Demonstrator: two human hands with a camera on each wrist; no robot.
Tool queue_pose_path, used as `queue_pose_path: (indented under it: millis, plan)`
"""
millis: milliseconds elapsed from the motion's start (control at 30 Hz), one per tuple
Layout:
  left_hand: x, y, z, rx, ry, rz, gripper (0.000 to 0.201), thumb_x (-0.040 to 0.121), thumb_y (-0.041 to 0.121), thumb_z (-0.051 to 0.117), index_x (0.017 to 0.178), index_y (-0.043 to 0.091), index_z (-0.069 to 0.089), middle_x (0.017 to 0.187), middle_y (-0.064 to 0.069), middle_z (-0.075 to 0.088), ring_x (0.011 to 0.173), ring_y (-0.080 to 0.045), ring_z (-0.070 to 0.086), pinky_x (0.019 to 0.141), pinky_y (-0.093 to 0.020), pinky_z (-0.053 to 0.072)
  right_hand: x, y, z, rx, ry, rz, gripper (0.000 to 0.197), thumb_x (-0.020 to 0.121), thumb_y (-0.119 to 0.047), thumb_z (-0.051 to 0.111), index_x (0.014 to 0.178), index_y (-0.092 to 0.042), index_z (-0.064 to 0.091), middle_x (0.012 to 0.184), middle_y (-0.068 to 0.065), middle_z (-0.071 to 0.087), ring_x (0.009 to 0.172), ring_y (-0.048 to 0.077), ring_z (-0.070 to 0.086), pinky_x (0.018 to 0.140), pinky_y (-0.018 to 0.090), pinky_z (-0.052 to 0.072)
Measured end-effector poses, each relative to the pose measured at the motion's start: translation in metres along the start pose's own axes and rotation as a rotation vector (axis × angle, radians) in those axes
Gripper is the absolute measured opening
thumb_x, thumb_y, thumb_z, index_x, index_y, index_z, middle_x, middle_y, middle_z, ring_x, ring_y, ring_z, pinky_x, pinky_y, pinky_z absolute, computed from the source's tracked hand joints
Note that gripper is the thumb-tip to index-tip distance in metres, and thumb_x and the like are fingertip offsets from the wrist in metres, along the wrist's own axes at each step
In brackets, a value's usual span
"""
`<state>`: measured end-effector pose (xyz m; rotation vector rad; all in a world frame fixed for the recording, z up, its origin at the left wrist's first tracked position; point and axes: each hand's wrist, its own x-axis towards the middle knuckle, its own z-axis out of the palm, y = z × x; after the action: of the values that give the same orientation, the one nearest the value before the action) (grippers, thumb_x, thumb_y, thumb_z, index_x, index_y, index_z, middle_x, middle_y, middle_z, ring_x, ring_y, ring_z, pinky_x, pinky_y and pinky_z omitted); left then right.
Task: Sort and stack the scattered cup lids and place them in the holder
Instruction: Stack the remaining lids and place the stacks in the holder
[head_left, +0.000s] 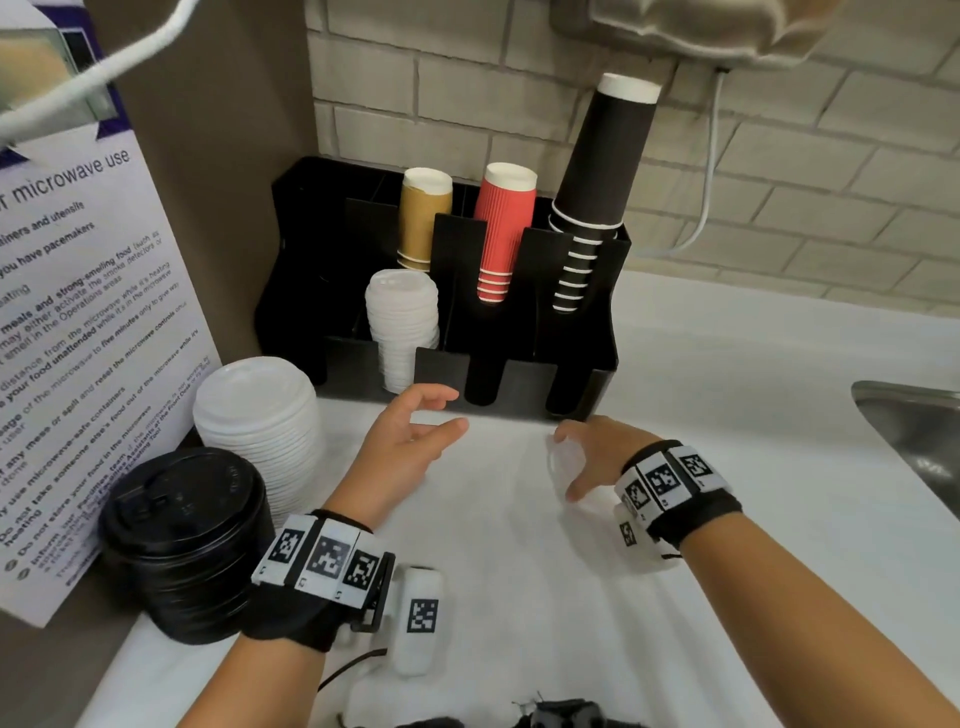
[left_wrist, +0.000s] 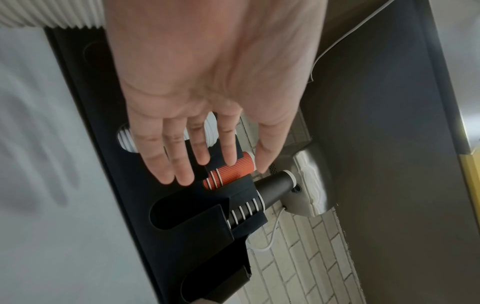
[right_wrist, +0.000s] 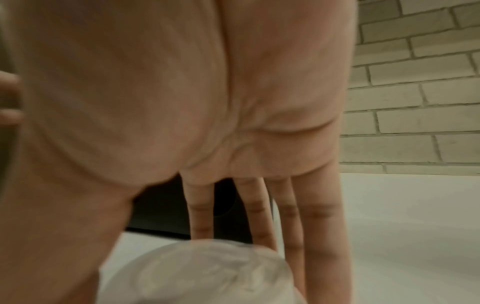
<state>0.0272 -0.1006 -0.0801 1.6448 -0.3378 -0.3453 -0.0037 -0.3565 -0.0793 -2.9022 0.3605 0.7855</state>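
Lid stacks (head_left: 260, 415) left of holder (head_left: 519, 374)

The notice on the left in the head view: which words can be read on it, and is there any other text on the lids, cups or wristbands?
On the white notice:
"microwave use"
"you have pacemakers"
"meals and strong-smelling food"
"your food unattended"
"Do not store your food in the microwave"
Its finer lines are too small to read.
Black lid stack: embossed marks, unreadable.
Wristbands: square code patterns only, no words.
Cups: no text visible.
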Motion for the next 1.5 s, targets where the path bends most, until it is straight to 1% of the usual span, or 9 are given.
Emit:
queue_pose_path:
  millis: [167,267,433,500,600,800,1133,1333,1500]
  plan:
    - [-0.001,0.003,-0.002,0.0,0.016,0.009,0.024,0.091,0.022,0.066,0.11,0.035,0.061,0.118,0.014,0.056,0.092,-0.012,0.062,0.094,-0.043,0.052,-0.014,-0.011,-0.027,0.138,0.002,-0.188,0.067,0.069,-0.031,0.082,0.124,-0.034,0.044,0.108,-0.002,0.052,0.096,0.02,0.054,0.082,0.033,0.049]
    - [-0.002,0.004,-0.003,-0.01,0.028,0.005,0.023,0.091,0.02,0.066,0.109,0.034,0.061,0.117,0.013,0.057,0.091,-0.012,0.061,0.093,-0.042,0.052,-0.025,-0.029,-0.066,0.372,0.083,-0.361,0.059,0.069,-0.025,0.083,0.112,-0.037,0.044,0.099,-0.001,0.059,0.079,0.014,0.06,0.07,0.026,0.053]
    - [-0.004,0.007,-0.002,-0.025,0.015,-0.009,0.023,0.091,0.016,0.066,0.111,0.025,0.062,0.113,0.001,0.061,0.089,-0.019,0.061,0.09,-0.044,0.052,-0.013,-0.079,-0.131,0.447,0.348,-0.566,0.056,0.073,-0.028,0.082,0.117,-0.033,0.047,0.097,-0.013,0.052,0.08,-0.001,0.053,0.066,0.007,0.043]
    - [-0.004,0.008,-0.002,-0.012,0.0,-0.016,0.023,0.091,0.016,0.066,0.113,0.023,0.062,0.112,0.0,0.062,0.092,-0.027,0.063,0.091,-0.045,0.051,0.002,-0.104,-0.149,0.44,0.4,-0.6,0.055,0.078,-0.031,0.077,0.125,-0.028,0.049,0.105,-0.014,0.053,0.092,0.002,0.053,0.075,0.009,0.042]
    - [-0.004,0.008,-0.002,-0.011,-0.024,-0.027,0.021,0.091,0.015,0.066,0.11,0.023,0.063,0.109,0.001,0.062,0.092,-0.03,0.062,0.092,-0.046,0.051,0.026,-0.134,-0.16,0.374,0.444,-0.595,0.052,0.084,-0.033,0.072,0.131,-0.023,0.052,0.134,-0.005,0.051,0.125,0.013,0.045,0.101,0.02,0.035]
    - [-0.001,0.0,-0.005,-0.018,-0.032,-0.047,0.02,0.09,0.017,0.067,0.109,0.023,0.064,0.108,-0.001,0.063,0.088,-0.021,0.06,0.08,-0.034,0.048,0.056,-0.159,-0.149,0.197,0.474,-0.543,0.048,0.089,-0.037,0.064,0.134,-0.024,0.051,0.134,0.009,0.051,0.125,0.028,0.045,0.106,0.031,0.035]
    - [0.003,-0.004,-0.005,-0.003,-0.043,-0.029,0.019,0.089,0.021,0.069,0.105,0.03,0.065,0.105,0.005,0.065,0.089,-0.022,0.063,0.077,-0.03,0.05,0.069,-0.157,-0.127,0.145,0.457,-0.512,0.046,0.091,-0.039,0.06,0.132,-0.022,0.049,0.127,0.013,0.049,0.123,0.031,0.043,0.103,0.038,0.038]
    - [-0.002,0.016,-0.003,0.062,-0.075,0.046,0.021,0.089,0.019,0.069,0.106,0.029,0.064,0.106,0.004,0.064,0.089,-0.02,0.062,0.079,-0.029,0.05,0.064,-0.155,-0.119,0.17,0.468,-0.51,0.052,0.085,-0.03,0.07,0.124,-0.008,0.044,0.125,0.016,0.044,0.109,0.032,0.05,0.089,0.034,0.042]
    - [-0.019,0.07,-0.018,0.233,-0.177,0.291,0.015,0.087,0.013,0.07,0.1,0.018,0.066,0.095,0.012,0.064,0.083,0.004,0.06,0.078,-0.012,0.047,0.048,-0.153,-0.116,0.106,0.588,-0.502,0.063,0.079,-0.037,0.074,0.127,-0.013,0.042,0.127,0.014,0.036,0.113,0.033,0.042,0.094,0.045,0.043]
